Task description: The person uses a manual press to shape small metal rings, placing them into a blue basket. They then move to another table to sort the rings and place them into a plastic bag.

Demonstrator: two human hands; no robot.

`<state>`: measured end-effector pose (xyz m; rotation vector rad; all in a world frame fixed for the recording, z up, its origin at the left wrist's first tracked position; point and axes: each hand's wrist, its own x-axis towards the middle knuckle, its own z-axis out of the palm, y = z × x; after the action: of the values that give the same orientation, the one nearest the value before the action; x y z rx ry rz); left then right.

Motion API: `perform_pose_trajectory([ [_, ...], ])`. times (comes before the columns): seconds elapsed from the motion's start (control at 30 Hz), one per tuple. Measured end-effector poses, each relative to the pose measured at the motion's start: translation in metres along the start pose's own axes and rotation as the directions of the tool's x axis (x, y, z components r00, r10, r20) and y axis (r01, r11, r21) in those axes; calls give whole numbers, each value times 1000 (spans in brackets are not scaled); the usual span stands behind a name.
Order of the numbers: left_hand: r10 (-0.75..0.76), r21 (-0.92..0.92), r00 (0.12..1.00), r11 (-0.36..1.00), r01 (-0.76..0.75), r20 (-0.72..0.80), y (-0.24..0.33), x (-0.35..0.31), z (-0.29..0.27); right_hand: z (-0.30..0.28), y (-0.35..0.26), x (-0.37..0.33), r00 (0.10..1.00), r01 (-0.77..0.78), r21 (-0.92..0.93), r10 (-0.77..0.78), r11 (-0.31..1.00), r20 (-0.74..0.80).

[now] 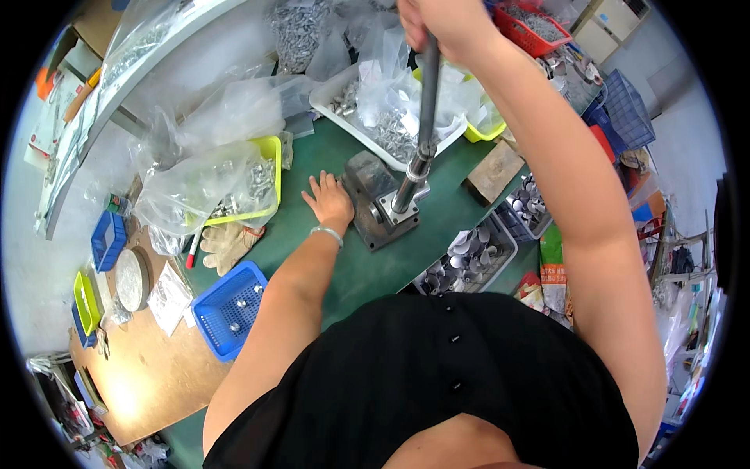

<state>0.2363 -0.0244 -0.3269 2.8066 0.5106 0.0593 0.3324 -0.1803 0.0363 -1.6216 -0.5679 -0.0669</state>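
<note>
Grip [439, 23] on lever [428, 98], printed bag [553, 272] apart

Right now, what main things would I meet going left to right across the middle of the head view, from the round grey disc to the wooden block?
Round grey disc, pale work glove, left hand, dark metal press base, wooden block.

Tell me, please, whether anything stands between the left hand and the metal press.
Nothing visible does: the left hand lies on the green table close beside the metal press, though whether they touch is unclear. The right hand grips the lever.
</note>
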Motion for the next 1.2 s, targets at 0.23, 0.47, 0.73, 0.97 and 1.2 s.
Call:
perform_pose_trajectory([
  [0.23,-32,24,999,999,31,6,-2,-1,-1,21,18,32,994,-99,-6,99,995,-54],
  [0.47,-28,34,999,999,30,-34,-4,3,-2,3,-15,-22,990,-32,38,37,999,-139],
  [0.73,-43,-80,999,996,42,-10,2,3,1,-11,-22,-49,993,42,287,-7,957,-120],
  [0.97,-11,-45,1000,999,11,-8,11,1,4,-17,0,-20,988,-136,219,149,966,-46],
  [1.2,-51,-20,999,999,51,-18,1,6,-1,-84,-10,-271,957,276,290,-290,916,8],
])
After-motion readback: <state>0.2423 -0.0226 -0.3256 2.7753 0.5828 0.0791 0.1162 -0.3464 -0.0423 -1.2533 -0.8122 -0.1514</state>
